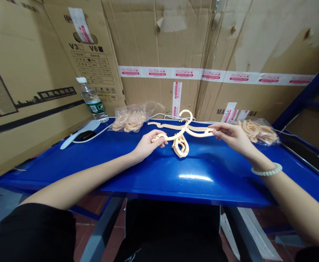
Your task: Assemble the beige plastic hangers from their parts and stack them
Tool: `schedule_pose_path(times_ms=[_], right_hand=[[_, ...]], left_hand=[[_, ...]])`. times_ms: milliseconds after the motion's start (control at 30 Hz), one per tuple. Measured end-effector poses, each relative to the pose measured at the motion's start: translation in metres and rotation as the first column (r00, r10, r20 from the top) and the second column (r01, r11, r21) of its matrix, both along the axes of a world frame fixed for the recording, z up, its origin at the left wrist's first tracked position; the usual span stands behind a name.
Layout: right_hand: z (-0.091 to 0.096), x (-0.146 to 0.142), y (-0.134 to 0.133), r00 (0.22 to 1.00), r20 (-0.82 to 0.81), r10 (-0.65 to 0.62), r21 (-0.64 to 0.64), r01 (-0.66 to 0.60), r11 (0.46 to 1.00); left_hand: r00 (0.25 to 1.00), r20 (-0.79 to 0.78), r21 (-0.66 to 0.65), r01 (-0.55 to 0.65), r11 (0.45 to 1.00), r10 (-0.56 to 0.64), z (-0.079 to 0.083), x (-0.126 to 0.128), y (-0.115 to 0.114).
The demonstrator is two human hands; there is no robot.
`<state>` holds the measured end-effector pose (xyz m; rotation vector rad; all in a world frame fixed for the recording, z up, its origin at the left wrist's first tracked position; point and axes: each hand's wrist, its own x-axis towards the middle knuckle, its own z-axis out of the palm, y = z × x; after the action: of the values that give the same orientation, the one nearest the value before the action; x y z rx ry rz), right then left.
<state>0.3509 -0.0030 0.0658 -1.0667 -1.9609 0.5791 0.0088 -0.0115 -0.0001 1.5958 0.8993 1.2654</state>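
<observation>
Above the blue table (148, 178), near its middle, a peach-coloured plastic hanger (186, 128) is spread open between two hands, its hook pointing up. The left hand (151, 142) pinches one end, thumb and fingers closed around the tip. The right hand (230, 136) grips the opposite end in the same narrow way, a pale beaded bracelet (267, 170) on that wrist. Just below the hanger's centre, as seen here, sits a folded hanger (176, 148), looped into a compact oval. Behind the held one runs a straighter peach piece (163, 126); whether the two are joined, I cannot tell.

Two clear plastic bags stand toward the back. The left bag (145, 108), wrinkled and loose at its upper side, contains a heap of folded peach hangers (129, 123). The right bag (274, 139), just beyond the right hand, contains a similar bundle (253, 130). How many each has is too crowded to count.

At the far left stands an upright clear bottle (96, 106) with a white cap and green label; its liquid level is hard to make out. Beside it lie a pale blue brush (90, 126) and a black oval object (85, 135). Cardboard boxes (159, 40) rise behind the table.
</observation>
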Motion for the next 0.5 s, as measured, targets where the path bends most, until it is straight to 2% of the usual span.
schedule_pose_path(times_ms=[167,367,500], right_hand=[[0.003,-0.005,-0.005,1.0,-0.02,-0.019,-0.039,0.018,0.999],[-0.011,-0.019,-0.007,0.946,-0.322,0.03,-0.24,-0.112,0.964],[-0.022,-0.031,-0.009,0.923,-0.372,0.094,-0.27,-0.205,0.941]], left_hand=[[0.998,0.055,-0.135,0.01,0.991,-0.003,-0.001,0.001,0.0],[0.997,0.055,-0.15,0.054,0.987,-0.046,0.0,0.004,-0.004],[0.995,0.06,-0.155,0.093,0.984,-0.085,0.001,0.007,-0.008]])
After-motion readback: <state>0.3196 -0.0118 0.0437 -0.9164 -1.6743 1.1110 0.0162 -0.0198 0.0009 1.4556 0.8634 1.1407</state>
